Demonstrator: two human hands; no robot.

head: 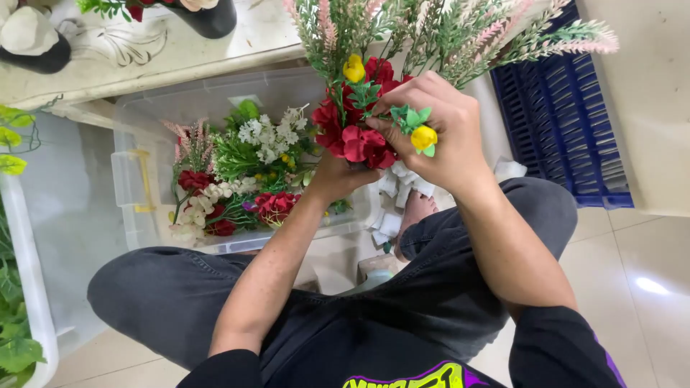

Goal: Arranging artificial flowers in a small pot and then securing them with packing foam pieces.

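Observation:
A bunch of artificial flowers [359, 108], with red blooms, a yellow bud and pink-tipped green sprigs, is held up over my lap. My left hand [334, 178] grips the bunch from below at its stems. My right hand [438, 129] is closed on a small yellow rosebud [423, 137] with green leaves, pressed against the right side of the bunch. White wrapping [402, 183] shows under the bunch.
A clear plastic bin [136, 179] on the floor holds several more red, white and green artificial flowers. A blue plastic crate [560, 122] stands at right. Dark pots [208, 18] sit on a pale table at the top. A white planter [25, 273] with green leaves lines the left edge.

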